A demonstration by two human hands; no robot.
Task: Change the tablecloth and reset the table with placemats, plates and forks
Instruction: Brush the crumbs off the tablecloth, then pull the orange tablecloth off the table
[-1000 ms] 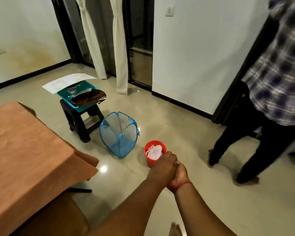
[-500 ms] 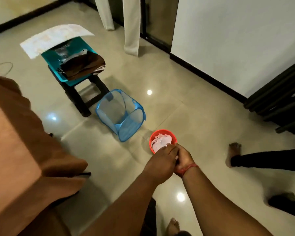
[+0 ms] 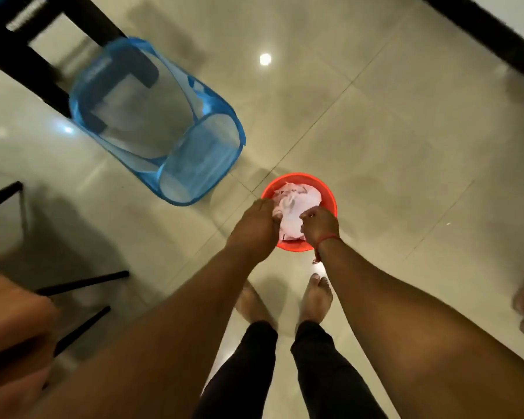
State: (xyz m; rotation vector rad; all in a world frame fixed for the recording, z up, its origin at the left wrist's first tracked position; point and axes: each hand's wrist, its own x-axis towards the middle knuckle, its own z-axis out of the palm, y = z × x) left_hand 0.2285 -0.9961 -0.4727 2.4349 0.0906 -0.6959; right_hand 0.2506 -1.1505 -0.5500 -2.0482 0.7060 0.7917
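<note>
Both hands reach down into a small red bucket (image 3: 298, 246) standing on the tiled floor just ahead of the person's bare feet. The left hand (image 3: 254, 226) curls its fingers over the near-left edge of a crumpled white cloth (image 3: 297, 204) that fills the bucket; the right hand (image 3: 319, 222) pinches the same cloth at its near-right side. This looks like the start of the job: fetching a cloth, probably to wipe or dress the desk, whose orange tablecloth (image 3: 9, 322) shows blurred at the lower left. The next move calls for a firm two-handed lift straight up, clear of the rim. The cloth is a wadded lump with no clear long axis or heading. A blue mesh hamper (image 3: 155, 122) leans just left of the bucket.
</note>
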